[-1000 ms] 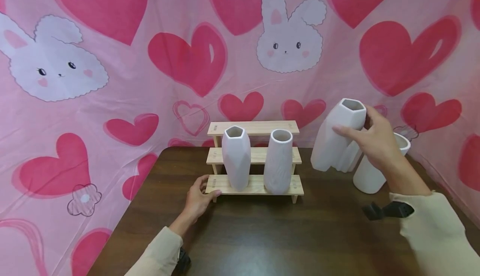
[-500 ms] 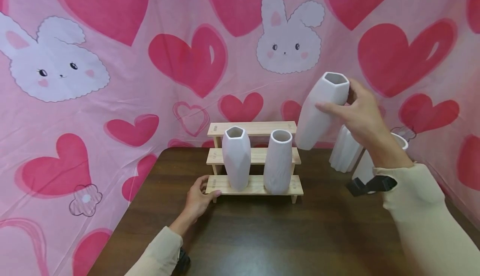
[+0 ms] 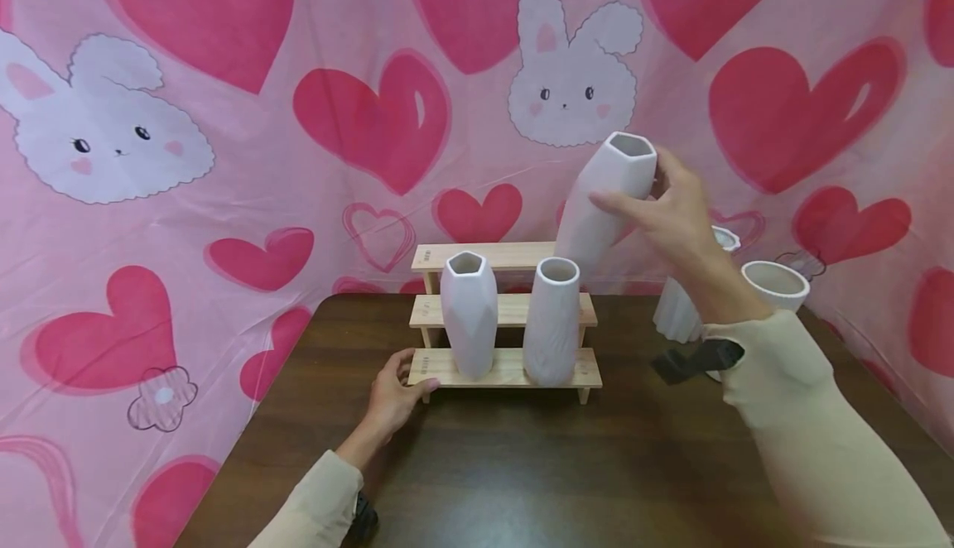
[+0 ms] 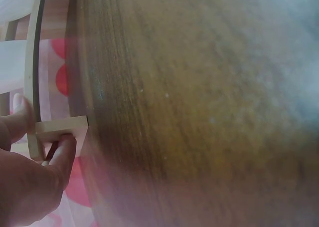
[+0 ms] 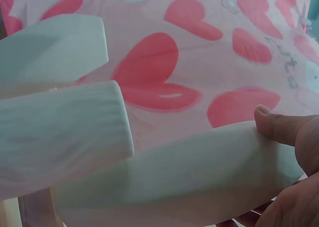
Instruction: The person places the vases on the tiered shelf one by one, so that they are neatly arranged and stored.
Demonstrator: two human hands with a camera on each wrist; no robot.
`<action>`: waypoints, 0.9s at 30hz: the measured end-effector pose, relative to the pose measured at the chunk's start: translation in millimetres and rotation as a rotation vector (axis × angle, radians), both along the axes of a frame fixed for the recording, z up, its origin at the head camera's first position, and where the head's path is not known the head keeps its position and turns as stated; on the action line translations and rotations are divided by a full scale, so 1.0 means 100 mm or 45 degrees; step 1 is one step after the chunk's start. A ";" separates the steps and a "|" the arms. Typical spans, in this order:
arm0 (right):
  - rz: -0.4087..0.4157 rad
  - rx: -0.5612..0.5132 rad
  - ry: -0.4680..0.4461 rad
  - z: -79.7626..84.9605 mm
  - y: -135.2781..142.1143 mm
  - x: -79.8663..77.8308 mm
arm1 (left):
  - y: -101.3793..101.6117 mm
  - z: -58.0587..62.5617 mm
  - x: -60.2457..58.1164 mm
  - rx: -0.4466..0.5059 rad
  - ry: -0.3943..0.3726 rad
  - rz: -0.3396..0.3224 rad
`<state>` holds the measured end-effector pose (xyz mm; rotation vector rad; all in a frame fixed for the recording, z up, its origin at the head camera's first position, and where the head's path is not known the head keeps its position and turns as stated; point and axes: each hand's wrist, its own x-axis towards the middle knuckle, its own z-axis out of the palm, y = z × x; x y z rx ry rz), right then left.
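Note:
My right hand (image 3: pixel 674 217) grips a white vase (image 3: pixel 599 196) with an angular mouth near its top. That vase leans, its base down-left behind the rack's right end; the right wrist view shows it running away from my thumb. My left hand (image 3: pixel 398 391) pinches the left end of the lowest tier of a three-tier wooden rack (image 3: pixel 507 366); in the left wrist view the thumb lies on the board (image 4: pixel 33 62) and fingers reach under it by the leg. On that tier stand a faceted vase (image 3: pixel 469 316) at left and a round-mouthed textured vase (image 3: pixel 553 324) at right.
Right of the rack, a fluted white vase (image 3: pixel 674 312) and a wide-mouthed white vase (image 3: pixel 775 279) stand on the dark wooden table (image 3: pixel 507 473), partly hidden by my right arm. A pink heart-patterned cloth (image 3: pixel 261 167) hangs close behind the table.
My right hand has carried the angular-mouthed vase up and left, from beside the fluted vase to behind the rack's right end. My left hand stays on the rack.

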<state>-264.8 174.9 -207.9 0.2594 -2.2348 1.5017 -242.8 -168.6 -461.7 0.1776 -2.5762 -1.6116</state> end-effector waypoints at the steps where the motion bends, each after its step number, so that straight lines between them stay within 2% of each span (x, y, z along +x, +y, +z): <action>1: 0.006 -0.002 0.005 0.01 -0.03 -0.01 | 0.00 0.00 0.00 -0.003 -0.002 0.001; 10: 0.100 -0.029 -0.025 0.05 -0.27 -0.11 | -0.01 -0.01 -0.02 -0.012 -0.014 0.006; 22: 0.214 -0.076 -0.034 -0.06 -0.59 -0.27 | 0.00 -0.01 -0.02 -0.004 0.002 0.008; 27: 0.226 -0.061 -0.058 -0.12 -0.67 -0.33 | 0.01 -0.01 -0.05 -0.003 0.002 0.007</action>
